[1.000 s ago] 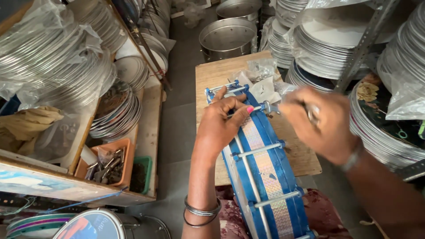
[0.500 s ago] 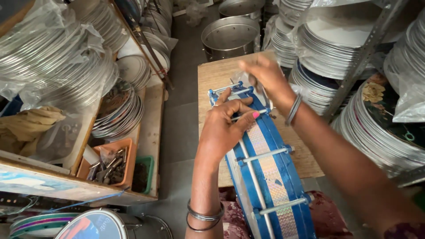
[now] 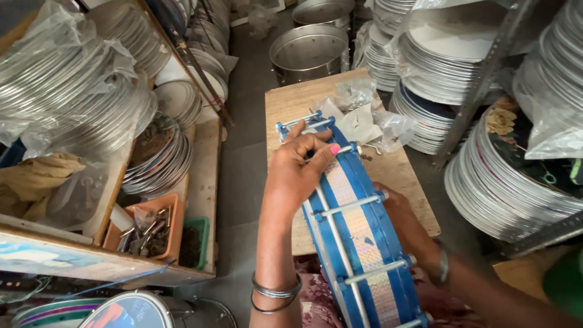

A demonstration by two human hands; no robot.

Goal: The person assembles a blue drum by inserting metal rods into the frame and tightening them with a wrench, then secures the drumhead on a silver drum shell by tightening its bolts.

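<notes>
Blue-rimmed frame drum with a shimmering silver band and metal tension rods stands on edge over the pale wooden worktable, running from the far end of the table back toward the person. The left hand lies across the drum's upper rim near its far end. Its fingers are curled and drawn close together, the tips, one with a pink-painted nail, pressing on the blue hoop just beside a tension rod; whether they pinch a small part there I cannot tell. Two metal bangles circle the left wrist.

The right hand sits against the drum's far side at mid-length, mostly hidden behind the rim, so the spread of its fingers cannot be told; it touches the shell near a rod's end.

Crumpled clear plastic bags lie on the table just past the drum's far end. Stacked metal hoops fill the shelves around.
</notes>
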